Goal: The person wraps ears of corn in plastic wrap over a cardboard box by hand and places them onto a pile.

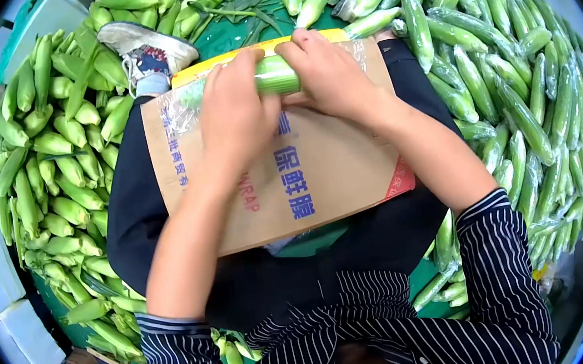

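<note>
A green ear of corn [276,76] lies crosswise over the lap, at the far side of a flat cardboard piece [233,174] with blue and red print. My left hand [240,109] is closed round its left part and my right hand [325,70] round its right part. Clear plastic film [186,111] shows on the cardboard beside my left hand, and more shows to the right of my right hand. A yellow strip [220,59] runs along the cardboard's far edge. The undersides of both hands' fingers are partly hidden.
Unwrapped corn [71,200] is heaped on the left. Film-wrapped corn [510,85] is piled high on the right. Loose green husk leaves [251,14] lie ahead on a green surface. A shoe [150,47] stands at the far left of the cardboard. White boxes [26,342] line the left edge.
</note>
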`<state>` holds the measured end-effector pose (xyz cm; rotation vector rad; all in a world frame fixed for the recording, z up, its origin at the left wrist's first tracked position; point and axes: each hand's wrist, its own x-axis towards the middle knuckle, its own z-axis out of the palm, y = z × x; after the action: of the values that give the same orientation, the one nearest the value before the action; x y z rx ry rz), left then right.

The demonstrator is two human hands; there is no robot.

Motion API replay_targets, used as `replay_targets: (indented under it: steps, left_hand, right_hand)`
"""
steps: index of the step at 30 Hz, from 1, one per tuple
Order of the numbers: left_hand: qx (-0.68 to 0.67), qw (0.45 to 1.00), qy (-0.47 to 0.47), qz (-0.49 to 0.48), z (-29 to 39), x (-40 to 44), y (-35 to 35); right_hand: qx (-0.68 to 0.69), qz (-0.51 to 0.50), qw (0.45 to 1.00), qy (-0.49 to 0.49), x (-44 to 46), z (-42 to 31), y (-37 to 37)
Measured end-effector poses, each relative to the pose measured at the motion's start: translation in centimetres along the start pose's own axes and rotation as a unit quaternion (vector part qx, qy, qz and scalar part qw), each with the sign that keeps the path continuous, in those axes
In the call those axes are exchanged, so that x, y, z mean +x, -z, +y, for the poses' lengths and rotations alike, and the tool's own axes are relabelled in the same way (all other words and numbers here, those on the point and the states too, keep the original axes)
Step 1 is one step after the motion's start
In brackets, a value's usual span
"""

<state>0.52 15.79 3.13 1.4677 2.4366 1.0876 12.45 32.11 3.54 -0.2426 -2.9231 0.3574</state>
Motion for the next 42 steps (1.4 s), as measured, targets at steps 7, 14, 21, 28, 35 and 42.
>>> replay_targets:
  steps: [7, 14, 21, 28, 35, 42]
  left_hand:
    - [0.194, 0.960, -0.189, -0.069, -0.4, -3.8, 1.7]
    - [0.064, 0.942, -0.003, -0.330, 6.3, -9.6, 2.9]
    - [-0.206, 0.769, 0.003, -0.606, 7.8, -23.4, 1.9]
    - [-0.308, 0.847, 0.122, -0.415, 4.2, -26.9, 11.4]
    - [-0.329, 0.888, 0.255, 0.195, 10.5, -14.0, 2.1]
    - [-0.293, 0.949, 0.116, 0.014, 5.2, -5.9, 5.2]
  right_hand:
    - [0.117, -0.253, 0.959, -0.047, -1.1, -3.1, 4.5]
    - [-0.051, -0.105, 0.986, 0.122, 0.4, -2.5, -3.9]
    - [0.042, -0.159, 0.974, 0.154, -2.6, -5.9, -0.7]
    - [0.537, -0.325, 0.766, -0.136, -30.3, -13.4, 1.3]
    - [0.815, 0.466, 0.186, -0.290, -15.6, -12.8, 4.1]
    - [0.700, 0.468, 0.499, -0.203, -0.2, 12.4, 6.9]
